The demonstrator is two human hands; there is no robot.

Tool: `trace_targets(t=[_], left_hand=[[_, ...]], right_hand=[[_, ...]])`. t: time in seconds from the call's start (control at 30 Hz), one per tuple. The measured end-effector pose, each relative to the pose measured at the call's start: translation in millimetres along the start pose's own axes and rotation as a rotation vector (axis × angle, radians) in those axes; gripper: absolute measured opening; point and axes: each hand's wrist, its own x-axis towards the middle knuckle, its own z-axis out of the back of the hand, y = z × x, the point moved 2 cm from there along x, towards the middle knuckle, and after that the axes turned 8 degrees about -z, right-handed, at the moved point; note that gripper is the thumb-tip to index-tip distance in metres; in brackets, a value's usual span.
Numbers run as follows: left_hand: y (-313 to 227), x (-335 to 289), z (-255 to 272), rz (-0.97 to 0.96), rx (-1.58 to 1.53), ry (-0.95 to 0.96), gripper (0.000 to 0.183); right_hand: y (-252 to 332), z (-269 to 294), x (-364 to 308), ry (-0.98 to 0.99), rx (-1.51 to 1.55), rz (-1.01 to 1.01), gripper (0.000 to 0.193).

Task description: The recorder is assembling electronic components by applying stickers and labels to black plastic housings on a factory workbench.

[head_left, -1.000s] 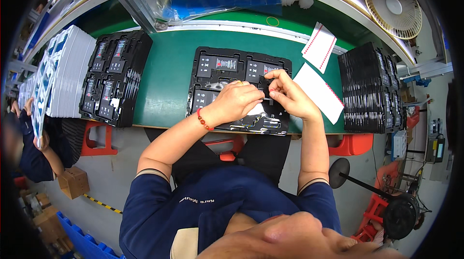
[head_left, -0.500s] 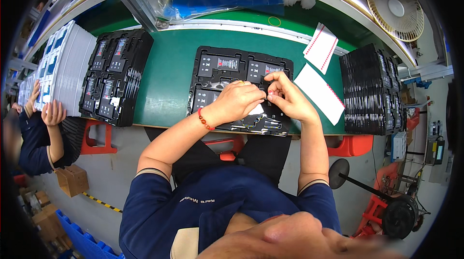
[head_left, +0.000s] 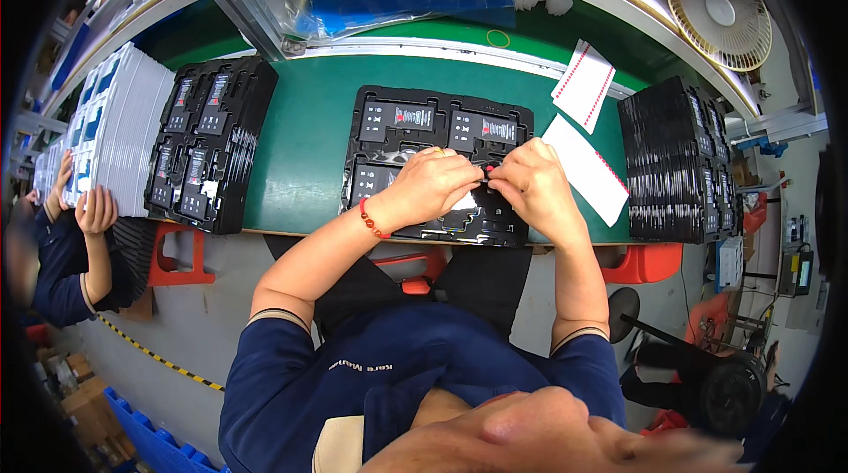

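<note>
A black moulded tray (head_left: 512,108) holds flat black batteries (head_left: 397,116) with printed labels, on the green table in front of me. Over its middle, my left hand (head_left: 433,185) is closed in a pinch, a red beaded bracelet on its wrist. My right hand (head_left: 535,183) meets it fingertip to fingertip, also pinching. A tiny red bit (head_left: 489,170) shows between the fingertips; what else they hold is too small to tell. Right of the tray lie two white sheets (head_left: 579,170) edged with rows of small red marks.
Stacks of black trays stand at left (head_left: 212,146) and right (head_left: 667,164). Beyond the left stack is a pile of white trays (head_left: 132,128), with another person's hand (head_left: 95,210) on it. A fan (head_left: 718,10) and bagged blue pieces (head_left: 406,3) are at the back.
My right hand has turned inward, its raised fingers now folded to a pinch against the left fingertips. My left hand has barely moved. Another person has appeared at lower right.
</note>
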Motion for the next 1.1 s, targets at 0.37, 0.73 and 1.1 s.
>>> trace_targets(t=[0.37,0.73,1.1], left_hand=[[-5.4,2.0,7.3,-0.014,0.026,0.089,0.015],[-44.8,-49.1,37.3,0.135,0.318,0.13,0.051],[-21.8,-103.8,65.6,0.832,0.539,-0.14,0.053]], right_hand=[[-2.5,-27.8,-2.5,-0.054,-0.297,0.147,0.014],[-46.4,-6.7,-94.4,-0.275,0.281,-0.607,0.04],[-23.4,-49.7,-73.3,-0.315,-0.071,-0.662,0.043]])
